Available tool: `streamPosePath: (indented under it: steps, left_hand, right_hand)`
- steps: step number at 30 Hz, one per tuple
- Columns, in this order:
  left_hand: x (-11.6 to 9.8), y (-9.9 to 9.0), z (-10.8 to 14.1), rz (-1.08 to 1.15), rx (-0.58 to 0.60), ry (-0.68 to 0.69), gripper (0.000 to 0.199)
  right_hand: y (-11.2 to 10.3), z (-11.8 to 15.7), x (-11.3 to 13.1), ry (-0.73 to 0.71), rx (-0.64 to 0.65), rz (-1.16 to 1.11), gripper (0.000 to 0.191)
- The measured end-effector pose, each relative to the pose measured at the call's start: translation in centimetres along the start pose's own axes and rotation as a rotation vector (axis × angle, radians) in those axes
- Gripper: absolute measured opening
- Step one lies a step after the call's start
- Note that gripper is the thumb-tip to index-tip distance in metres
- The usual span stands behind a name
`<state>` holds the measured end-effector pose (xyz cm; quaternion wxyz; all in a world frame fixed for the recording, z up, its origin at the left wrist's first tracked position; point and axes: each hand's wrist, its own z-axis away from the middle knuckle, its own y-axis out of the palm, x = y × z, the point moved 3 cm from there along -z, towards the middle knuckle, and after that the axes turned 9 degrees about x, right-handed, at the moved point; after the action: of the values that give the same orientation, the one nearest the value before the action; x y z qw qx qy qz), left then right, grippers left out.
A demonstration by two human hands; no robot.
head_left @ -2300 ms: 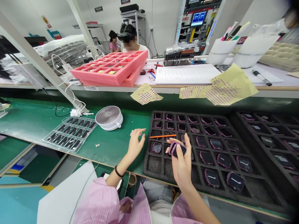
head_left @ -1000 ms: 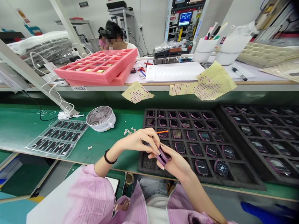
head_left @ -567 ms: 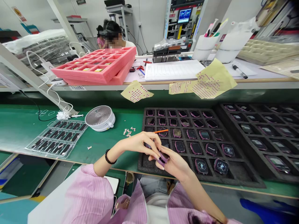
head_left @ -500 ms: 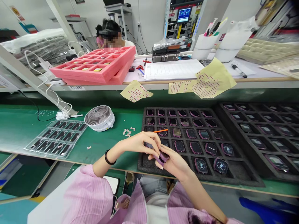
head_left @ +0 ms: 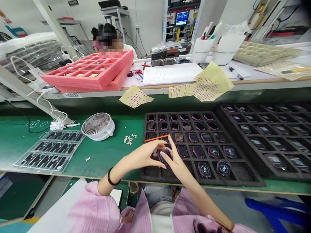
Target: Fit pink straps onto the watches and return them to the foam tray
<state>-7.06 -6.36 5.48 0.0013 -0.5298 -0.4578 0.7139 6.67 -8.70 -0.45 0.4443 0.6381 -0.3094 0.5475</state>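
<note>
Both of my hands meet over the near left part of a black foam tray (head_left: 243, 174) that holds several watches in its compartments. A dark watch case (head_left: 165, 156) sits between my fingers. My left hand (head_left: 152, 153) is curved round its left side, thumb at the near edge. My right hand (head_left: 175, 158) has its thumb on the watch's face, with the index finger stretched forward. A thin orange stick (head_left: 156, 138) lies just beyond my left hand, its right end by my right index fingertip.
Left of the tray are small pale pieces (head_left: 130, 139), a white fan (head_left: 98, 126) and a clear tray of black strips (head_left: 51, 150). Another watch tray (head_left: 243, 147) is at right. A shelf ahead carries pink foam trays (head_left: 97, 81); a person (head_left: 130, 48) is beyond.
The watch between my hands has turned from edge-on to face-up and is lower. My right index finger has stretched out, and more of the orange stick shows. The view has shifted slightly.
</note>
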Motion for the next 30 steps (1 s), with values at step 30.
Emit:
streamPosePath:
  steps: [30]
  left_hand:
    - [2.0,3.8,-1.5,-0.59,-0.283,0.264,0.055]
  right_hand:
    - [-4.9,-0.5,0.8,0.104,0.313,-0.327,0.044]
